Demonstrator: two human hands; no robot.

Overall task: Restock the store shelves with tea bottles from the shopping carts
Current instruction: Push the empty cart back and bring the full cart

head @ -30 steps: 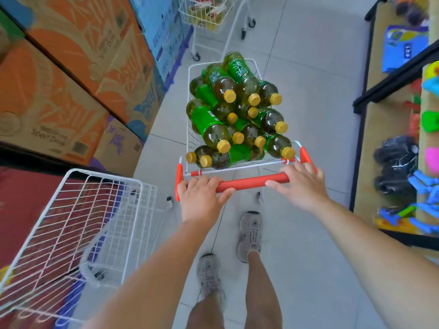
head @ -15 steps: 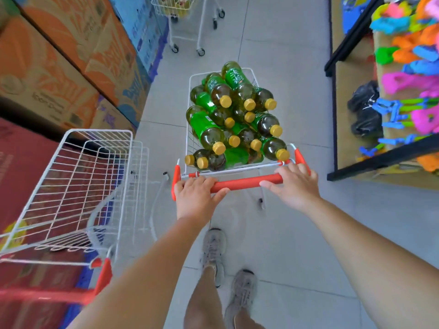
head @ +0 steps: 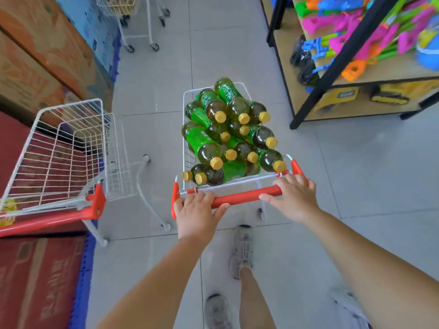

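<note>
Both my hands, left (head: 197, 213) and right (head: 293, 198), grip the red handle (head: 244, 197) of a cart (head: 187, 129) at frame centre, heaped with tea bottles (head: 228, 136); none shelved, restocking not yet begun.

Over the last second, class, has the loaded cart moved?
Yes. The loaded cart has rolled forward down the aisle, passing the empty cart on the left and drawing level with the toy shelf.

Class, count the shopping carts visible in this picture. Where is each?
3: a full cart under both hands, an empty one at left, another far up the aisle.
</note>
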